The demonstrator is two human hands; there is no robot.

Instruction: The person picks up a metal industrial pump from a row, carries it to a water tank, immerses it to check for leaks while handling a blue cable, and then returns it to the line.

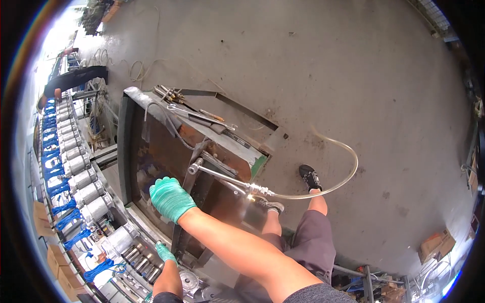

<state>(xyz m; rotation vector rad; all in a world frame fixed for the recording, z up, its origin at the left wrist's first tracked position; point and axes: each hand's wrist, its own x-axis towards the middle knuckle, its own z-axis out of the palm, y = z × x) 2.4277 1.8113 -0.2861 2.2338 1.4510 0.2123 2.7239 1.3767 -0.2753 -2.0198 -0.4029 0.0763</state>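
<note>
My right hand (171,199), in a green knit glove, is held over a rusty metal cart (166,129). Its fingers curl downward, and whatever they may hold is hidden under the hand. Lower left, my left hand (165,252), in a matching glove, is at the edge of the work line, close to a silver cylindrical motor (120,239). Its fingertips are drawn together, but what lies in them is too small to make out. Nearest my right hand on the cart is a slim metal air tool (222,176) with a round head, joined to a clear hose (348,177).
Wrenches (202,117) and a wooden-handled tool (212,115) lie on the cart's top ledge. Silver motors with blue cables (99,270) line the left side, where another person (76,80) bends over. Cardboard boxes (437,245) sit lower right. The hose loops over the grey floor.
</note>
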